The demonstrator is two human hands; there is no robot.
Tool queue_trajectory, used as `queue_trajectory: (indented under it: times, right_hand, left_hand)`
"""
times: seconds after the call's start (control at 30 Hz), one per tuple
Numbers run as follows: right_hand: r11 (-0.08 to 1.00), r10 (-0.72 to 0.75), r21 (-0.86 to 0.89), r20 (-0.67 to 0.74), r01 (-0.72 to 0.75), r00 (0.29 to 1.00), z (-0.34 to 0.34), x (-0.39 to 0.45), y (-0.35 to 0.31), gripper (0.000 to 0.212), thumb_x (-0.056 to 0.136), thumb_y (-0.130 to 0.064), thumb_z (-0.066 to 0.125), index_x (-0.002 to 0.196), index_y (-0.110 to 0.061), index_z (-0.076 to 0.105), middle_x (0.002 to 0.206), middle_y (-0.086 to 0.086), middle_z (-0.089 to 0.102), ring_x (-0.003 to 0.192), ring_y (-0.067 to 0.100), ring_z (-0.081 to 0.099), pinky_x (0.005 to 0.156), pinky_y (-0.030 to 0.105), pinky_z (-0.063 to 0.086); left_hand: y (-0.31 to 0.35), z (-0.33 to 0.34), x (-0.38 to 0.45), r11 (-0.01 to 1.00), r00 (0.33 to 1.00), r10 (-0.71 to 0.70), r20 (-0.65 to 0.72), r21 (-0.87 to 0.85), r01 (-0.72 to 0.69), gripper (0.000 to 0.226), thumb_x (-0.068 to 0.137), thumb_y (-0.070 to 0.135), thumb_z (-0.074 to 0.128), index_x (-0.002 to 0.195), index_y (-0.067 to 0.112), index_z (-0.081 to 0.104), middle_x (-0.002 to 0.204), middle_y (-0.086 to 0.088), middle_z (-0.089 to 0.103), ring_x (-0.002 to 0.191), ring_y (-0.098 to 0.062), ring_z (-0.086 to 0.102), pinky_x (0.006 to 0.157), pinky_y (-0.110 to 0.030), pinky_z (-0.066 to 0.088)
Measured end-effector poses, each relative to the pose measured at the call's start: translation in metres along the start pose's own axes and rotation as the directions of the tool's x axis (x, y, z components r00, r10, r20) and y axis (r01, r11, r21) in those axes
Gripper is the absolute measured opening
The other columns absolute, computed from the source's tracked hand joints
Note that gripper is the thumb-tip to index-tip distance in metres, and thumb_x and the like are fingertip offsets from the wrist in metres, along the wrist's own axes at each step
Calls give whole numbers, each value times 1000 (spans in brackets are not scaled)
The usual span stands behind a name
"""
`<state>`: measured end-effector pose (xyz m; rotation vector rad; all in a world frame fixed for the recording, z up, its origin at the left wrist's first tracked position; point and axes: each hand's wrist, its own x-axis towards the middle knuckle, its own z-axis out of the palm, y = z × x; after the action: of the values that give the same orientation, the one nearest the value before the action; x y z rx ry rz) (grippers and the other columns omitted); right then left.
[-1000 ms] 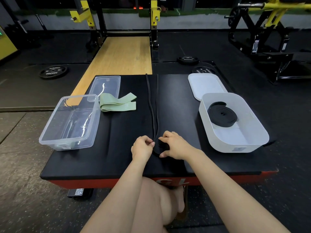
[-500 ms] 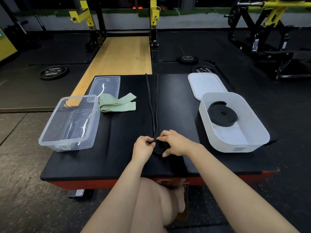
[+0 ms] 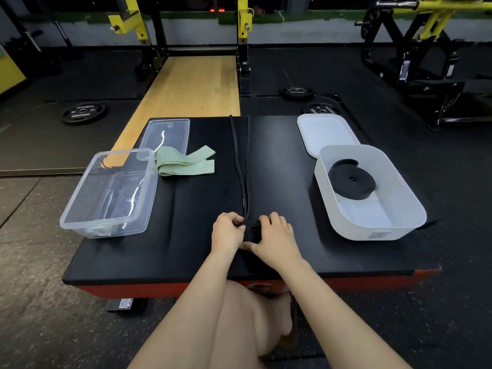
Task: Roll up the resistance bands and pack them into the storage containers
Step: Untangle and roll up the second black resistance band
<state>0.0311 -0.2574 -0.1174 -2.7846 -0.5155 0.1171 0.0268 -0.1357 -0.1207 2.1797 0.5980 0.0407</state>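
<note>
Your left hand (image 3: 227, 231) and right hand (image 3: 274, 235) are pinching the rolled near end of the long black rubber resistance band (image 3: 243, 169), lying down the middle of the black padded desk (image 3: 186, 235) near its front edge. The folded green fabric band (image 3: 186, 164) and clear plastic container (image 3: 106, 193) are sitting left, open desk between, while the white plastic tub (image 3: 372, 222) on your right is holding a coiled black band (image 3: 351, 179).

Long black band (image 3: 241, 166) runs straight down the middle, near end coiled up. Green band (image 3: 186, 165) lies folded flat, far left, beside the empty clear tub (image 3: 80, 209). White tub (image 3: 399, 187) on the right holds a rolled black band (image 3: 351, 179).
</note>
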Motion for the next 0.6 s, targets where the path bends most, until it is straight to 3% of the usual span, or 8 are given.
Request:
queue_trajectory:
  times: [0.1,0.33,0.6]
  right_hand:
    - [999,-18,27,-22,19,1000,2,3,-2,63,86,-55,56,128,-10,43,128,6,41,119,22,37,100,31,33]
    - [995,-95,38,43,93,995,-5,9,5,66,86,-50,60,135,-10,41,127,5,40,118,21,36,100,30,35]
    - [990,-138,65,160,129,977,-14,19,9,72,85,-44,65,142,-13,36,127,4,38,119,21,33,102,32,35]
  left_hand:
    - [-1,1,0,1000,1000,16,4,-5,-16,19,89,7,60,108,9,63,112,-9,59,93,-17,57,79,-21,42]
    - [-1,4,-1,998,998,63,19,13,-63,31,90,6,56,120,13,57,120,-3,51,93,-9,48,82,-21,40]
    - [-1,2,-3,998,997,61,55,22,-62,38,89,8,57,125,19,56,118,-2,51,103,-16,54,98,-34,44]
